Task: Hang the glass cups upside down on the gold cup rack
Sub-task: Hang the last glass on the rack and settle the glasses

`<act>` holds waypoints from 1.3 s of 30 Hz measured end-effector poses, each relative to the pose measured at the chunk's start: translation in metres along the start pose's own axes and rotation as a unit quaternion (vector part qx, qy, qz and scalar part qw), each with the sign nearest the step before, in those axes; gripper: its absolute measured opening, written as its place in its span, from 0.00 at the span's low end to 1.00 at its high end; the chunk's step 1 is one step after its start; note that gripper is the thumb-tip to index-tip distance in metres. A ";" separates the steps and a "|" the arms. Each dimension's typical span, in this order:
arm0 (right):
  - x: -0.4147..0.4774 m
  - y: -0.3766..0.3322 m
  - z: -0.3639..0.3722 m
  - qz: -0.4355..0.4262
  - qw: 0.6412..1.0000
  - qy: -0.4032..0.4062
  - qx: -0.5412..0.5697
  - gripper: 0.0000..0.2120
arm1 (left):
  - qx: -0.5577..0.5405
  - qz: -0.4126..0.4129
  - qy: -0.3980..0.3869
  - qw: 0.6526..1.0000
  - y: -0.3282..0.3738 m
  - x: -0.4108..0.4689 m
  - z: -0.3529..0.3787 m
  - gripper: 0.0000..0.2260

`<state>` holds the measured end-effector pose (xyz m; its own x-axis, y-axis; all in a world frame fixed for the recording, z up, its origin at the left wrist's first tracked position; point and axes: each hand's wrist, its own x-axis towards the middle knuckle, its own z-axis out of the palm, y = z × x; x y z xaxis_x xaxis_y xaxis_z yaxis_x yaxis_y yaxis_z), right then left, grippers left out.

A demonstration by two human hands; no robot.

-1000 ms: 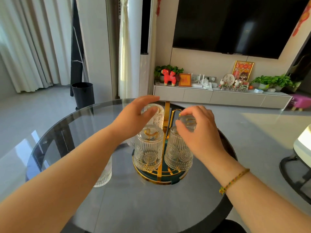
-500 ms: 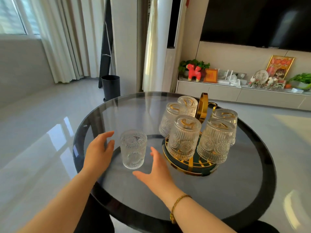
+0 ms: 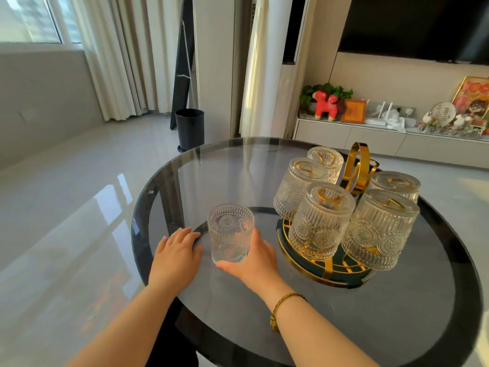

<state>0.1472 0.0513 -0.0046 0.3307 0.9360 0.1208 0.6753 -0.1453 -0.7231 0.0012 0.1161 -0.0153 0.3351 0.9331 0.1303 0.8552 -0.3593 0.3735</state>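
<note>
Glass table (image 3: 264,165): right hand (image 3: 254,260) cupping glass cup (image 3: 230,233)

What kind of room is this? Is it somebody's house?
Most likely a living room in a home. A big dark TV hangs on the wall above a low cabinet with a red toy horse and framed pictures, and long pale curtains cover the window beside a round glass table.
</note>
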 end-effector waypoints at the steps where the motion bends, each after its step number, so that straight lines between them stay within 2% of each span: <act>1: 0.000 0.001 0.000 0.004 1.000 -0.003 0.006 0.42 | 0.000 0.001 -0.002 1.000 -0.001 0.000 0.000 0.17; 8: -0.013 0.006 -0.012 0.018 0.993 -0.058 0.102 0.35 | -0.014 -0.019 -0.008 1.000 -0.001 0.002 -0.001 0.17; 16: -0.058 0.001 -0.042 -0.001 0.985 -0.058 0.160 0.29 | -0.067 -0.038 0.004 0.997 0.001 -0.002 -0.006 0.15; 19: -0.072 -0.008 -0.062 -0.009 0.981 -0.065 0.181 0.25 | -0.157 -0.070 0.018 0.985 0.005 -0.007 -0.014 0.12; 22: -0.084 -0.015 -0.084 -0.012 0.971 -0.067 0.231 0.23 | -0.306 -0.109 0.024 0.946 0.021 -0.010 -0.032 0.13; 25: -0.094 -0.016 -0.106 -0.004 0.965 -0.065 0.252 0.25 | -0.350 -0.060 0.031 0.934 0.051 -0.009 -0.056 0.14; 32: -0.121 -0.020 -0.194 0.001 0.987 -0.033 0.155 0.26 | -0.367 0.085 0.025 0.926 0.137 -0.002 -0.111 0.13; 35: -0.126 -0.027 -0.236 -0.008 0.994 0.015 0.107 0.28 | -0.334 0.140 0.009 0.932 0.179 0.003 -0.114 0.17; 39: -0.116 -0.028 -0.281 -0.025 0.990 0.121 0.066 0.24 | -0.231 0.174 -0.006 0.957 0.229 0.017 -0.108 0.28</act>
<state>0.2754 -0.1439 0.1926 0.4572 0.8348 0.3067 0.6089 -0.0424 -0.7921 0.1598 0.0518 0.1716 0.5742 0.7572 0.3113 0.4255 -0.6009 0.6767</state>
